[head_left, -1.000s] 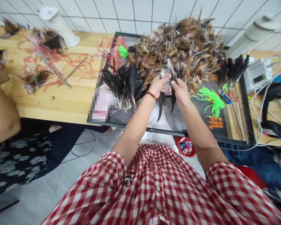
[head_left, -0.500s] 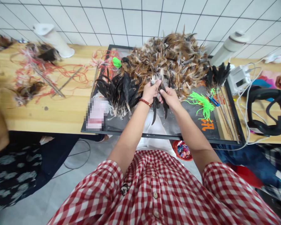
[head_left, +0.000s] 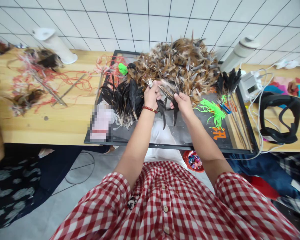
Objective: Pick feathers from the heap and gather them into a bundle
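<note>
My left hand, with a beaded bracelet at the wrist, is closed on several feathers whose pale quills stick up above the thumb. A dark feather tip hangs below its fingers. Facing it, my right hand pinches dark feathers, one of them hanging down. Brownish feathers span the space between the two hands; which hand grips them I cannot fully tell. Behind lies a large heap of brown feathers. Black feathers lie in a bunch left of my left hand.
The dark tray also holds bright green strings, a blue-handled tool and thin sticks. Red strings spread over the table at left. A black headset and white cables lie at right. A person sits at the left edge.
My hands have moved apart slightly, the left one shifting left. Brownish feathers now show stretched between them. The whole view has shifted a little.
</note>
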A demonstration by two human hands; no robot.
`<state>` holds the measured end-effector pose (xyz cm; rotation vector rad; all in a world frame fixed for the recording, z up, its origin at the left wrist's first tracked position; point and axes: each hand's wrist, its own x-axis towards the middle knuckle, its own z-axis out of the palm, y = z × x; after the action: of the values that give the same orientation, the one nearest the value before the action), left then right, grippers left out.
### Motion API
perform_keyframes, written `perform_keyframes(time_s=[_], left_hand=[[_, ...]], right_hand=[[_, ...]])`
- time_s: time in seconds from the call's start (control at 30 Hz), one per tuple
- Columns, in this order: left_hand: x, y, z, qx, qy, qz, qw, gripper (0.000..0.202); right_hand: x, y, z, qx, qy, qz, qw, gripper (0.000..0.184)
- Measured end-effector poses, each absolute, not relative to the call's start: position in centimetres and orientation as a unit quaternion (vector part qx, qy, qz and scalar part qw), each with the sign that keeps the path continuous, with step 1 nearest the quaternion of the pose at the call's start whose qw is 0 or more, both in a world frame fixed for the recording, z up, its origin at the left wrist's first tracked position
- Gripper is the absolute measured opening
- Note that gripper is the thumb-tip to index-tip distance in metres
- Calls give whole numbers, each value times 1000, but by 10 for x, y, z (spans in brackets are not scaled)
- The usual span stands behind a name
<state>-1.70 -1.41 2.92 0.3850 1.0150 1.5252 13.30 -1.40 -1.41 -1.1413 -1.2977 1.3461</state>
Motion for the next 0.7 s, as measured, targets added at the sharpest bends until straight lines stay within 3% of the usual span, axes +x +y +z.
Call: perform_keyframes(time_s=[0.27, 0.43, 0.7], left_hand=[[-30, -6, 29, 124, 424, 700, 562, 42], [-12, -18, 34, 199, 445, 624, 611, 38], [24, -37, 32, 357, 466, 547, 597, 34]], right_hand=[[153, 4, -16, -504, -491, 483, 521, 58], [149, 4, -17, -518, -489, 442, 545, 61], [131, -14, -14, -504, -544, 421, 523, 53]])
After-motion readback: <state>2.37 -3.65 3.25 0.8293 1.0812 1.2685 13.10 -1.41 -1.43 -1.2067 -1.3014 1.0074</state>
